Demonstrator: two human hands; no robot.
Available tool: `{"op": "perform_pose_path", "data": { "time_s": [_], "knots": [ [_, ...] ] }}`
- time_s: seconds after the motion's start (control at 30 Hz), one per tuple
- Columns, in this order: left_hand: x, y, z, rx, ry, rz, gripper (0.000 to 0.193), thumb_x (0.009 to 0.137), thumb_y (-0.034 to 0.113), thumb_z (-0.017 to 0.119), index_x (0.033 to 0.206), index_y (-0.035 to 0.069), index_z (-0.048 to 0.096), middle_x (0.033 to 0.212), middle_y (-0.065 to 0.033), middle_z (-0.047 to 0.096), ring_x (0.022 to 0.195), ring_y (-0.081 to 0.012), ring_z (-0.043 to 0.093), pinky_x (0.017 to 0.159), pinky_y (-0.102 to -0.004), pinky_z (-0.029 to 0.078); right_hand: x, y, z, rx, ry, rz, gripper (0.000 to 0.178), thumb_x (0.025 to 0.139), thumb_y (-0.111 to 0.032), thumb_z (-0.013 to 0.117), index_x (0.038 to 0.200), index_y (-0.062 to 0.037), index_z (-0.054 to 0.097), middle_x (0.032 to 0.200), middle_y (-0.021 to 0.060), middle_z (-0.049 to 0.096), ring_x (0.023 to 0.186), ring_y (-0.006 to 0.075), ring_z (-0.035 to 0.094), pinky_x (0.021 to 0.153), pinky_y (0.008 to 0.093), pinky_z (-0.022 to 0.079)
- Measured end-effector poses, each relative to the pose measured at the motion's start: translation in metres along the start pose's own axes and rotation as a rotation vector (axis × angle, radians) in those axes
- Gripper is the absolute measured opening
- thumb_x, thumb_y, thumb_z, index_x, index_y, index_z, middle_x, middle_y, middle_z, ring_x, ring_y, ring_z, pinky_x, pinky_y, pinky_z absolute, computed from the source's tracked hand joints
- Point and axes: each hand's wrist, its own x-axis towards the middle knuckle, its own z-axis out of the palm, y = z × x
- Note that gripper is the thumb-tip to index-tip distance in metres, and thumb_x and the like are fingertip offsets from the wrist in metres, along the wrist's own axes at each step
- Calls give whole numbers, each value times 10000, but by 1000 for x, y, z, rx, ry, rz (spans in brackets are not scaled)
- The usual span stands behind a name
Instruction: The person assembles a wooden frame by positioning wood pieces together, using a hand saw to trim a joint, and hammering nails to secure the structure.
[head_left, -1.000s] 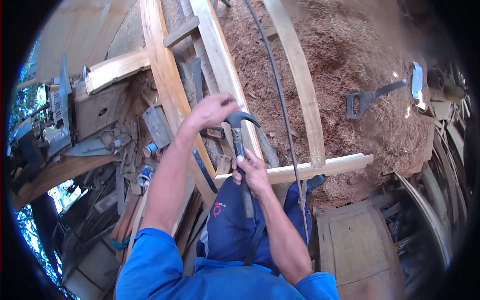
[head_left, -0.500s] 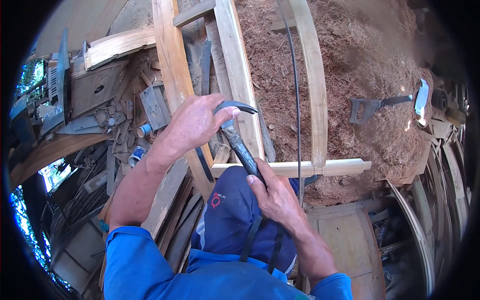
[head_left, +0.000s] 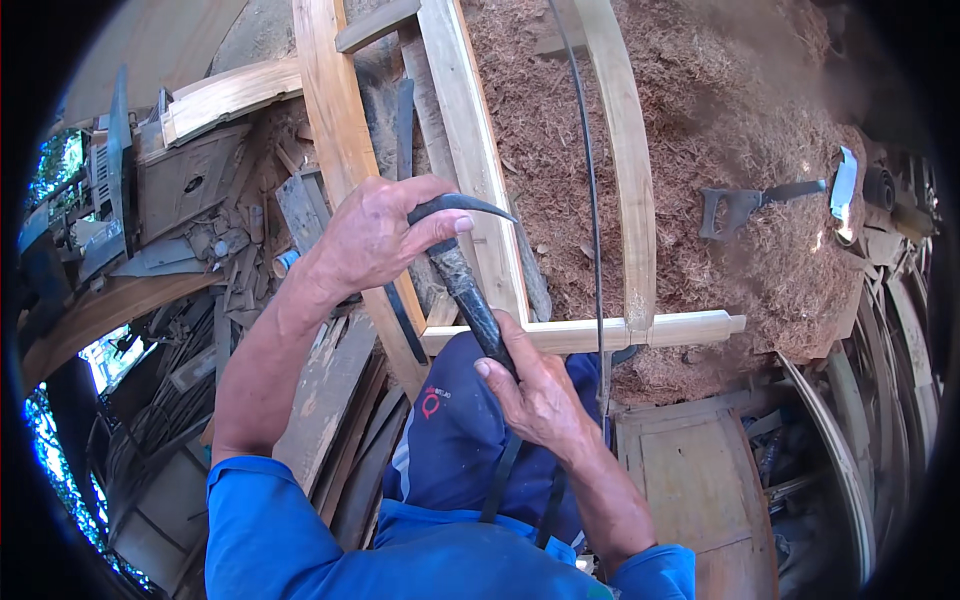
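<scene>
A claw hammer point(head_left: 467, 288) slants between my two hands above my raised knee. My left hand point(head_left: 372, 236) is closed around its head, and the thumb lies under the curved dark claw point(head_left: 462, 203), which points right. The striking face is hidden in that palm. Lower down, my right hand point(head_left: 540, 388) grips the end of the dark, worn handle. Beneath the hammer lies a wooden frame, with an orange-brown board point(head_left: 340, 110), a paler beam point(head_left: 475, 150) and a crosspiece point(head_left: 560, 336) in front of my knee.
A hand saw point(head_left: 745, 205) rests on the reddish wood shavings point(head_left: 720, 120) at the right. A curved pale rail point(head_left: 625, 160) and a thin dark strip point(head_left: 590, 170) stretch away from me. Scrap wood point(head_left: 170, 360) is heaped at left; a wooden panel point(head_left: 695, 480) lies lower right.
The hammer's head has shifted slightly left with my left hand and has turned a little, showing the claw more side-on. My right hand keeps its grip, moved slightly left.
</scene>
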Motion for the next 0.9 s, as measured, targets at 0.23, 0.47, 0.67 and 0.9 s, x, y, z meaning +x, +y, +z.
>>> {"op": "perform_pose_path", "data": {
  "time_s": [0.23, 0.47, 0.67, 0.9],
  "knots": [
    [61, -76, 35, 337, -58, 57, 400, 811, 432, 702, 998, 79, 722, 795, -157, 694, 757, -351, 677, 686, -430, 517, 21, 34, 48, -258, 58, 62, 606, 939, -188, 607, 1444, 34, 354, 1006, 327, 619, 941, 494, 617, 812, 509, 500],
    [88, -129, 55, 385, 21, 173, 306, 776, 315, 687, 999, 107, 715, 800, -127, 660, 770, -328, 662, 716, -439, 528, 18, 42, -138, -65, 944, -57, 206, 932, -27, 553, 1123, 7, 621, 786, 88, 658, 672, 150, 647, 618, 327, 522],
    [104, -119, 57, 577, 90, 348, 317, 774, 198, 669, 1080, 113, 676, 1001, -107, 581, 1044, -306, 545, 904, -431, 446, 66, 207, -273, -681, 746, 229, 431, 886, -140, 585, 1315, -103, 554, 984, 216, 664, 878, 337, 654, 811, 426, 519],
    [44, -59, 200, 53, 84, 164, 492, 862, 104, 671, 1330, 34, 537, 1208, -162, 601, 1102, -307, 581, 970, -409, 488, 103, 275, -288, -932, 551, 338, 498, 858, -127, 499, 1356, -125, 501, 1107, 336, 606, 1045, 475, 599, 948, 495, 476]
  ]
}}
